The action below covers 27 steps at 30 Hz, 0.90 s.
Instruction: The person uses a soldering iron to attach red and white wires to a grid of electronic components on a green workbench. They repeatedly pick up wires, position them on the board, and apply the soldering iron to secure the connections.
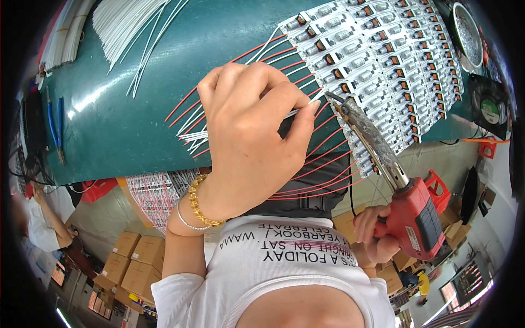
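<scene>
My left hand (249,123) is closed in a pinch on a white wire (314,101), thumb and forefinger pressing it close to the edge of a panel of small circuit boards (377,60). More loose white wires (196,138) stick out from under the palm. In my right hand (378,232) is a red soldering gun (418,218), gripped by its handle. Its dark tip lies at the panel's left edge, close to the pinched wire's end; whether they touch I cannot tell. Several red wires (320,161) run from the panel's edge, some passing beneath my left hand.
White wires in bundles (128,27) lie at the far left of the green table (126,139). Blue-handled tweezers (53,128) rest near its left edge. A metal bowl (467,35) and a black fan (489,106) stand at the right. Cardboard boxes (142,268) are stacked on the floor; another person (52,218) sits left.
</scene>
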Available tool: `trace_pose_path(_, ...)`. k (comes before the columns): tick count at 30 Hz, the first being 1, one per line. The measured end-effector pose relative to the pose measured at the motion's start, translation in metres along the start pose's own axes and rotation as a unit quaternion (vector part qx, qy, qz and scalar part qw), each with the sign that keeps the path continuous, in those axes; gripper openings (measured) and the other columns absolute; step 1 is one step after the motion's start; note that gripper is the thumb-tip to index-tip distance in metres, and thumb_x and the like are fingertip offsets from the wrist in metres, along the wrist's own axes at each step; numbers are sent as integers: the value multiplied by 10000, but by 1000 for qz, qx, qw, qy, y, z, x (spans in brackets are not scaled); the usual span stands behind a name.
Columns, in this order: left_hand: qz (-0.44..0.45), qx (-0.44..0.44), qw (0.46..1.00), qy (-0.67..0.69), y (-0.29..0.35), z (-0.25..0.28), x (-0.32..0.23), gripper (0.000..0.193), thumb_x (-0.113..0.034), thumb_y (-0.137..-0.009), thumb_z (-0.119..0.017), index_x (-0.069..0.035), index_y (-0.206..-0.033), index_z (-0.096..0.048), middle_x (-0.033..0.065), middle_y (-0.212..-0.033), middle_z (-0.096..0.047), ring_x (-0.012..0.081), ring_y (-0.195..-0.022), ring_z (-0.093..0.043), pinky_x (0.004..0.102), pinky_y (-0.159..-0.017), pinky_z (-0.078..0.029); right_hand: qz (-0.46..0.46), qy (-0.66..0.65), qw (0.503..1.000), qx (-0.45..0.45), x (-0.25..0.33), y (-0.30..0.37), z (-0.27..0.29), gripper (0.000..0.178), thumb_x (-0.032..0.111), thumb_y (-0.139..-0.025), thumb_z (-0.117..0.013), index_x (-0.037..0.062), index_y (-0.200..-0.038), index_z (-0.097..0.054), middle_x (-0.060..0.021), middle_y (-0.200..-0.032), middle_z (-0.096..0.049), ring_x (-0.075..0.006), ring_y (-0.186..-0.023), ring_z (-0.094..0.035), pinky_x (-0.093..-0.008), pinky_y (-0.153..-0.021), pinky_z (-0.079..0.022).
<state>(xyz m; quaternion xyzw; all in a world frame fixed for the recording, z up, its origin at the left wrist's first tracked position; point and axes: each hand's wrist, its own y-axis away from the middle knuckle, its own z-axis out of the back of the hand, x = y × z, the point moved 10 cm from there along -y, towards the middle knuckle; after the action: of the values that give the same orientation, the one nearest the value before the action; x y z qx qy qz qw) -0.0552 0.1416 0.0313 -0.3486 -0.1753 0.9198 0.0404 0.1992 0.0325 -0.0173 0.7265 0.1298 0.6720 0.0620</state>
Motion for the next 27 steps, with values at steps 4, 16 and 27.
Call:
trace_pose_path(4,-9,-2,1000,-1,-1,-4,-3,134,-75,-682,-785,-81,-705,-653,15,-764,-599,196,-757,-550,329,-799,-366,-9,12,1000,1,7,-8,-13,789,674,-796,-600,3,-1180,-440,-3,-521,-473,-125,-422,-447,-274,-471,-378)
trace_pose_path(16,-12,-3,1000,-6,-2,-3,-3,129,-78,-691,-784,-80,-703,-656,14,-755,-603,197,-766,-558,333,-796,-366,-8,-69,996,-57,-9,5,3,816,659,-801,-608,-14,-1221,-420,3,-496,-449,-131,-429,-443,-269,-462,-375)
trace_pose_path(27,-10,-8,1000,-20,-2,-3,-4,126,-85,-696,-784,-86,-708,-658,6,-759,-604,198,-776,-555,338,-795,-361,135,-38,990,34,10,-3,-3,777,616,-815,-628,-28,-1203,-431,1,-493,-452,-133,-395,-432,-273,-431,-365)
